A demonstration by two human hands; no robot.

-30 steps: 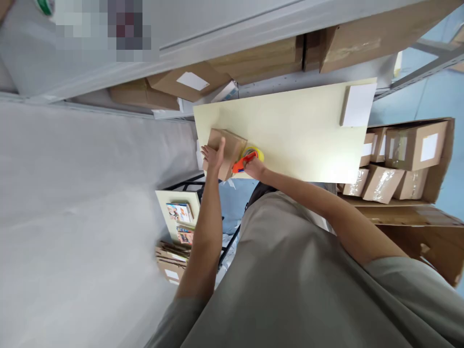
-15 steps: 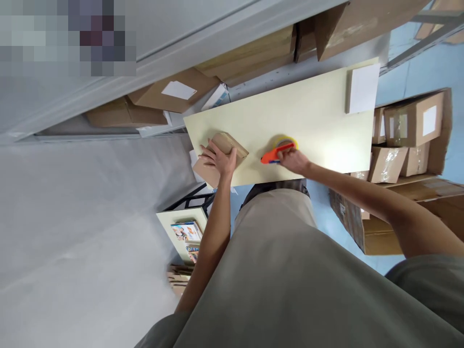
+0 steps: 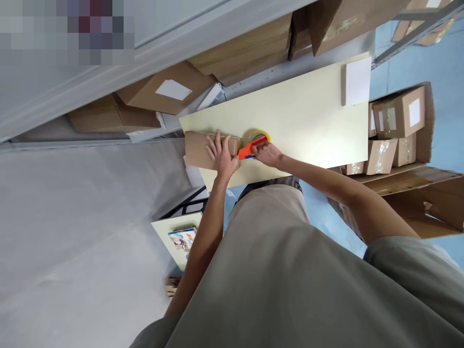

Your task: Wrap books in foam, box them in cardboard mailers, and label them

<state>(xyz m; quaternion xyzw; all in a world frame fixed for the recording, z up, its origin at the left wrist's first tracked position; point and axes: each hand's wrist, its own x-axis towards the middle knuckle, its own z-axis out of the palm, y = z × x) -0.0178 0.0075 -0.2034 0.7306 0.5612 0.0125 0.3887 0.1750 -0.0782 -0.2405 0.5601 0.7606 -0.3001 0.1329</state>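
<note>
My left hand (image 3: 222, 157) lies with spread fingers on top of a brown cardboard box (image 3: 199, 149) at the left end of the cream tabletop (image 3: 300, 121). In my right hand (image 3: 268, 153) is an orange tape dispenser (image 3: 250, 148) carrying a roll of yellow-edged tape; my fingers are wrapped round its handle. The dispenser's front end is at the right end of the box, close by my left thumb. Whether tape sticks to the box there I cannot tell.
A white box (image 3: 357, 81) stands at the tabletop's far right corner. Behind the table, a grey shelf (image 3: 268, 75) holds several cartons. To the right, a large open carton (image 3: 427, 125) contains smaller boxes. At lower left, a small table (image 3: 163, 232) bears printed booklets (image 3: 183, 238).
My right hand has brought the tape dispenser leftward to the box's right end. The box has turned to lie straighter along the table, with my left hand still on it.
</note>
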